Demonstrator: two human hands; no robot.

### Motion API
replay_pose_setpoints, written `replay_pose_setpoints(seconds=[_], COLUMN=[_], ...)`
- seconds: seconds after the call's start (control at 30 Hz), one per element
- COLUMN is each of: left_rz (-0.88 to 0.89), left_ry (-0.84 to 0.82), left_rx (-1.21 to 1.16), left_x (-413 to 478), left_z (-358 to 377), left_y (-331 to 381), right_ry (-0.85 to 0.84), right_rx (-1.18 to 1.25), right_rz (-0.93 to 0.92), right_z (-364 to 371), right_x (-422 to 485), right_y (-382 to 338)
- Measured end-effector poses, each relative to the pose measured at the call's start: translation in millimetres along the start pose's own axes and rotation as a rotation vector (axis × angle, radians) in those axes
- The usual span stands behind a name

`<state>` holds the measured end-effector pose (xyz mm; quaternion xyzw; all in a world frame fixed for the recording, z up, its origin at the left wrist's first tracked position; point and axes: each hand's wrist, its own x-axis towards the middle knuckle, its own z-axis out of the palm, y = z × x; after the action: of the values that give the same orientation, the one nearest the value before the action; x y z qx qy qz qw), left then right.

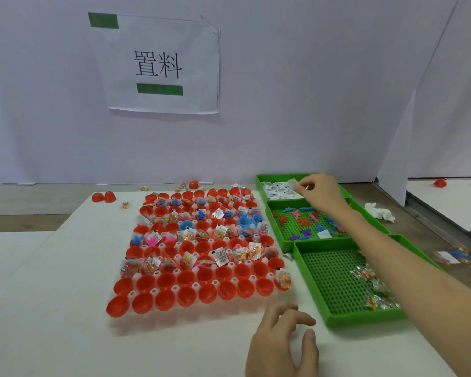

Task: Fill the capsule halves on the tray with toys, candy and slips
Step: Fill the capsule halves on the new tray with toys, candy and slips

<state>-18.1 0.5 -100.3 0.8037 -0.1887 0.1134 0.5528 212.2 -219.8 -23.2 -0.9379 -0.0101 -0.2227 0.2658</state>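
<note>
Red plastic capsule halves (205, 276) partly filled; right hand (322, 195) pinches white paper slip (293, 183) over far green plastic bin (259, 183); left hand (280, 341) loosely curled, empty, on white table (65, 308).

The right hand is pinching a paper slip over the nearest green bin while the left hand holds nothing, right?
Not quite: the head view shows the right hand pinching the paper slip over the farthest green bin, not the nearest. The left hand indeed holds nothing.

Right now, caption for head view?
Right hand pinches a slip over the far bin; left hand rests beside the capsule tray.
</note>
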Motion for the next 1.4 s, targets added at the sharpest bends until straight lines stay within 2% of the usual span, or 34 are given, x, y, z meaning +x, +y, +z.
replay_pose_setpoints(seconds=[0.07,0.17,0.23,0.33,0.6,0.97,1.17,1.4], left_rz=[0.011,0.018,0.018,0.014,-0.017,-0.025,-0.020,-0.044], left_ry=[0.001,0.005,0.001,-0.005,-0.018,-0.021,-0.019,0.000], left_rx=[0.008,0.033,0.042,0.039,0.032,-0.006,-0.008,-0.024], left_x=[0,0,0,0,0,0,0,-1], left_z=[0,2,3,3,1,-1,-1,-2], left_y=[-1,-2,-2,-2,1,4,4,10], right_ry=[-0.098,-0.343,-0.412,-0.378,-0.254,-0.295,-0.275,-0.289], right_rx=[0.045,-0.093,-0.197,-0.268,-0.152,-0.171,-0.061,-0.057], right_rz=[0.041,0.081,0.078,0.072,0.132,0.181,0.221,0.188], right_z=[-8,-12,-11,-6,-7,-14,-16,-16], right_x=[-7,-19,-27,-35,-49,-56,-63,-66], right_y=[-2,-2,0,-1,4,0,3,0])
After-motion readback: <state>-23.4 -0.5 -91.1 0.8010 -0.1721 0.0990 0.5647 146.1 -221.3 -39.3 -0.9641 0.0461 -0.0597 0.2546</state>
